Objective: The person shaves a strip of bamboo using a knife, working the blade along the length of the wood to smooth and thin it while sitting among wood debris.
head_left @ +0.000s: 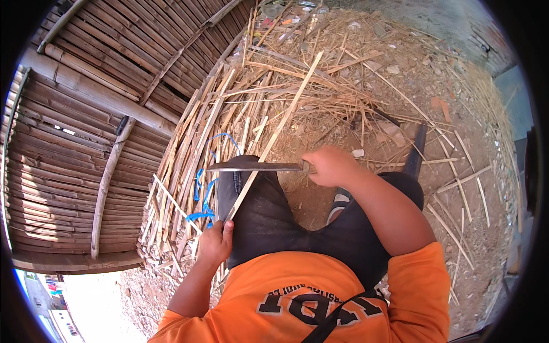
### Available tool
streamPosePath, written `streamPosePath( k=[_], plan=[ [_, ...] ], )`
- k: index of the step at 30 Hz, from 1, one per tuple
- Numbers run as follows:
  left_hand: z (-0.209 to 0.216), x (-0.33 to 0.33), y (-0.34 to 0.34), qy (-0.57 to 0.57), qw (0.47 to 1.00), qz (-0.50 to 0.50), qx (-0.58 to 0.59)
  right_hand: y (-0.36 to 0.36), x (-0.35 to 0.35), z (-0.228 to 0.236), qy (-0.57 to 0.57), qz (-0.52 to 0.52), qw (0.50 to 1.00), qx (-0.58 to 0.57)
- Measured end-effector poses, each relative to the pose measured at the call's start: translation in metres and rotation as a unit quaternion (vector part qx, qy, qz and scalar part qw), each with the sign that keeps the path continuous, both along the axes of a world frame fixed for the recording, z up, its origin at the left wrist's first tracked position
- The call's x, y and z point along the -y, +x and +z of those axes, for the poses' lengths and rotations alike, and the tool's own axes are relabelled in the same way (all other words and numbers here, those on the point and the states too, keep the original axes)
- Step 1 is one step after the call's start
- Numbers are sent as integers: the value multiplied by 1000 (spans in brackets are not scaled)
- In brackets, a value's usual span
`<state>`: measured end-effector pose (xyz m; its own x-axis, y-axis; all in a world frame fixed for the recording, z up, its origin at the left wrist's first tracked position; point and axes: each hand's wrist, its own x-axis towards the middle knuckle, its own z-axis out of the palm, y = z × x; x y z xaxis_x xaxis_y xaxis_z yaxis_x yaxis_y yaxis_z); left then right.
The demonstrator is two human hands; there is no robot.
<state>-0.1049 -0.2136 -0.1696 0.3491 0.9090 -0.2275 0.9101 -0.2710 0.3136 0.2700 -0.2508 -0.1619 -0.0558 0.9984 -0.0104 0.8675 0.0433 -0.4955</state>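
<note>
My left hand [216, 243] pinched the pale strip [287, 117], presumably steadying it, while my right hand [330, 166] gripped the knife [277, 167] across it, contact unclear.

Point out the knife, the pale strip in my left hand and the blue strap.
Knife [278, 167]: head view, on its blade.
Pale strip [277, 132]: head view, partway along its length.
Blue strap [198, 216]: head view, on its lower part.
</note>
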Motion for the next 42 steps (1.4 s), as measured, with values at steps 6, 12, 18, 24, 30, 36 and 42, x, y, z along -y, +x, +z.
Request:
streamPosePath(
  k=[6,12,18,24,30,36,42],
  plan=[
    [-6,-5,-16,4,1000,-14,-12,6,-25,-6,-39,-104,994,-16],
    [-24,-16,-37,14,999,-30,1,6,-46,-20,-84,-109,990,-40],
    [7,-31,-31,-22,997,-47,-49,51,-51,-45,-51,-182,981,-38],
    [-13,-26,-49,-87,995,-18,37,-19,-51,-5,-99,16,993,65],
    [-17,-29,-42,-50,997,-38,33,60,-50,-29,-16,-252,961,-113],
    [-13,-24,-42,-48,998,-39,7,-13,-40,-16,-64,13,996,58],
    [-25,-24,-36,-15,999,-37,24,58,-47,-21,-92,-248,951,-158]
  ],
)
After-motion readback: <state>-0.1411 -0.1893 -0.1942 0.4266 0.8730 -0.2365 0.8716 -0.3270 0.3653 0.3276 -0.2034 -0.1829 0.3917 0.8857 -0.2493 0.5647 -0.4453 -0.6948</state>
